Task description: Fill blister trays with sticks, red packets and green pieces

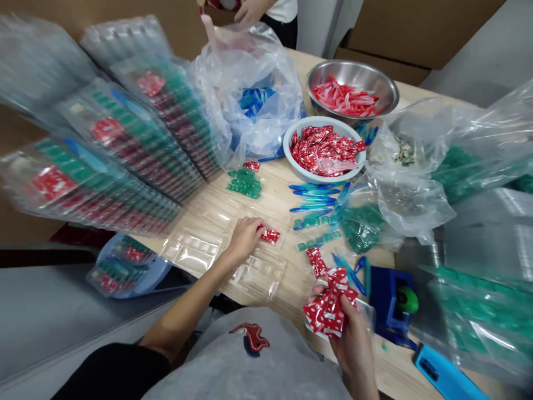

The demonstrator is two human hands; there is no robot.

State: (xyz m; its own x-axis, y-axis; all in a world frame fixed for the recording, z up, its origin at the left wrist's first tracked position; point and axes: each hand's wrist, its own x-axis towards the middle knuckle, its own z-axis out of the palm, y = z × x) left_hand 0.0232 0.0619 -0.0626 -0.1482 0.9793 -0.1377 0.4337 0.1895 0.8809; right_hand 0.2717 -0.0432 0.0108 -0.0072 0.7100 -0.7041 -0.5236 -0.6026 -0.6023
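Over the clear plastic blister trays (262,273), my left hand (245,240) pinches the end of a small red packet with white dots (270,236). A bunch of the same red dotted packets (333,304) is gripped in my right hand (353,333) near the front edge of the table. One more dotted packet (315,261) touches the top of that bunch; whether it is held or lies on the table I cannot tell. Blue pen-shaped sticks (314,197) and strips of green square pieces (318,240) lie between the hands and the bowls.
Stacks of filled blister trays (137,139) stand at the left. Behind are a bowl of red packets (291,158), a steel bowl of red sticks (353,66) and a plastic bag (212,116). A blue tape dispenser (385,300) stands right. Across the table is another person's hand (252,10).
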